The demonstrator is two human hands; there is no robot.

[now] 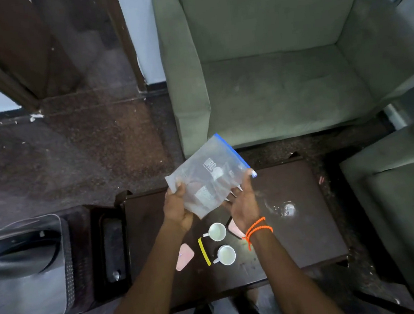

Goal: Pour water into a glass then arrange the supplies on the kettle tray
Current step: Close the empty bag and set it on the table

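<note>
While you hold the zip bag (pixel 207 178) above the counter (pixel 300 236), left hand (pixel 177 209) pinches its bottom corner; right hand (pixel 242 203) grips the zipper end. Long axis runs hand to hand. Cups (pixel 217 231) sit directly below, nearer your right.

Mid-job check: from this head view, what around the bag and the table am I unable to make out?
- Contents of the zip bag: blurred shapes behind cloudy plastic, partly covered by the left hand and right hand.
- Pink packet by the upper white cup: mostly hidden under the right wrist.
- Glass: a transparent glare patch; water level unreadable.
- Kettle: cut off by the left edge.
</note>
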